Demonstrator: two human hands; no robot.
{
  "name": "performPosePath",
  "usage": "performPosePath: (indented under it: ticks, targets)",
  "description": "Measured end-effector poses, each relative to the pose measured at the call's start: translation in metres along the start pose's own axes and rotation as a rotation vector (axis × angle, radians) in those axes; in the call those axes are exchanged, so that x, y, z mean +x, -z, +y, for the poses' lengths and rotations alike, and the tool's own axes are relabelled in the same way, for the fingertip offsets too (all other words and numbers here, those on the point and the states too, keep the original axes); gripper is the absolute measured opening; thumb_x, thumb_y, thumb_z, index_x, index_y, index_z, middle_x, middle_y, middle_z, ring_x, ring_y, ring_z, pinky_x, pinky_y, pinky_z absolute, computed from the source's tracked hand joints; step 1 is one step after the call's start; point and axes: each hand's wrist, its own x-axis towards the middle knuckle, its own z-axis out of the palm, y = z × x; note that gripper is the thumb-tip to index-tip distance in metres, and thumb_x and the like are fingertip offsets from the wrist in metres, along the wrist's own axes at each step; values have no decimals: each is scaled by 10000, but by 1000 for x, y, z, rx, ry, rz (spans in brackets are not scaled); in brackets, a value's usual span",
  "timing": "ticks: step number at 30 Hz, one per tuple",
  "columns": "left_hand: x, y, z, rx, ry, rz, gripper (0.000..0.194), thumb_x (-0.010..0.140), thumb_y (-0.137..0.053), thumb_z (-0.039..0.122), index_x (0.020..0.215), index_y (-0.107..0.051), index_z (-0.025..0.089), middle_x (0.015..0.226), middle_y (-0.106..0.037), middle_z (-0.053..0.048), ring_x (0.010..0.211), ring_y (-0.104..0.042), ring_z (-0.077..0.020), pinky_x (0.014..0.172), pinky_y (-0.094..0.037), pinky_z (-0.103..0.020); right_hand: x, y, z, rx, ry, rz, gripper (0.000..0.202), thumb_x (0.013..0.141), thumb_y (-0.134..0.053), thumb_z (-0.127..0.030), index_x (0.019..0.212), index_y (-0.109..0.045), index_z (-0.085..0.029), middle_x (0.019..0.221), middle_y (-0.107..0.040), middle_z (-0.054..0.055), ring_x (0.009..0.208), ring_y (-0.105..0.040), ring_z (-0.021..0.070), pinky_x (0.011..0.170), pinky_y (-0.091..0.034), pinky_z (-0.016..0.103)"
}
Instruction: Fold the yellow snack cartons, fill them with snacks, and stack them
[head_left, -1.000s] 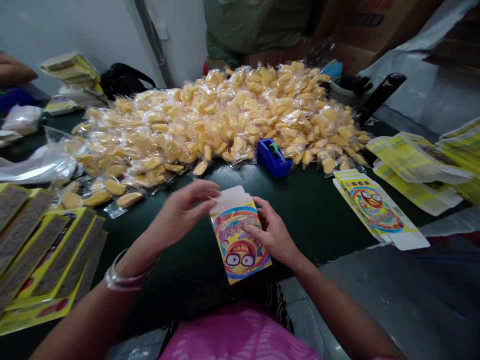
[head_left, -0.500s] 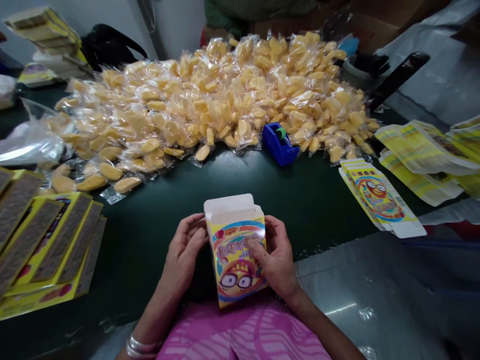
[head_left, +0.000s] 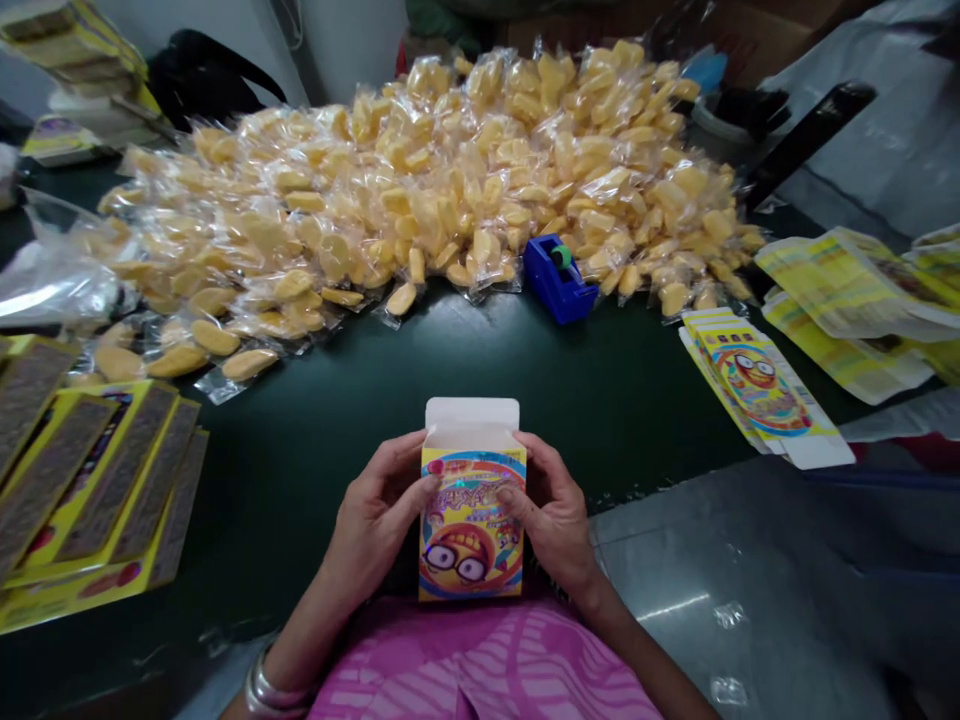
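Yellow printed cardboard carton [head_left: 474, 530], white flap [head_left: 472, 411] raised: your left hand [head_left: 386, 500] and right hand [head_left: 555, 510], half-closed, grip its sides at the dark-green bench [head_left: 300, 430]'s near edge. Light, even thumb pressure should spare its walls. Beyond sits a blue plastic tape dispenser [head_left: 559, 285].

Packing workshop, by its goods: large heap of yellow pieces in clear plastic wrappers [head_left: 420, 200] on dark green tabletop [head_left: 330, 430]. At heap's front edge, blue plastic tape dispenser [head_left: 559, 285]; nearer than heap, yellow cardboard box with cartoon face [head_left: 472, 535], white flap up. Right of heap, stacked flat yellow-and-white cartons [head_left: 844, 285]. Behind heap, brown cardboard [head_left: 776, 35].
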Motion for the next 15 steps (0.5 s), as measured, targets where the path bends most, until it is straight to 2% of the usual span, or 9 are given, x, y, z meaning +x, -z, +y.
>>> performPosePath:
  ticks: [2,4,6,10,12,15]
  targets:
    - [-1,-1,-5,99,-33,83,373,800,-729,447,1099,-673,231,982,-778,-60,862,-731,-231,727,-593,-296,-2,5,0,-36,-37,-45,383,827,-745,-333,1188,-619,-315,1105,-682,14,956,-680,180,825,-565,283]
    - [-1,0,-9,171,-42,99,315,789,-730,458,1005,-726,229,945,-781,-53,809,-724,-220,680,-580,-275,-4,9,-2,-85,-61,-69,299,840,-725,-360,1121,-647,-291,1011,-674,10,871,-668,165,752,-555,260]
    - [-1,2,-10,168,-21,55,286,775,-734,473,918,-760,227,992,-780,-58,849,-720,-231,702,-577,-278,-4,12,-5,-135,-55,-61,218,858,-692,-385,1039,-668,-265,962,-651,15,836,-646,157,695,-537,242]
    - [1,4,-13,88,16,-18,272,796,-712,473,843,-776,213,1141,-744,-76,1037,-683,-264,857,-549,-309,0,12,-11,-207,4,15,156,860,-666,-379,871,-691,-225,1056,-633,50,873,-635,167,656,-525,239]
    - [2,4,-17,48,27,16,255,804,-716,454,865,-758,210,1131,-737,-75,1031,-678,-248,852,-540,-297,3,10,-11,-201,14,48,140,842,-682,-360,831,-684,-221,1019,-643,54,872,-638,174,681,-533,257]
    - [5,4,-21,-112,81,31,331,788,-751,411,1069,-663,261,1032,-744,-38,885,-704,-208,760,-557,-294,8,9,-10,-129,-16,87,188,786,-737,-345,920,-652,-245,918,-641,27,838,-635,173,699,-548,275]
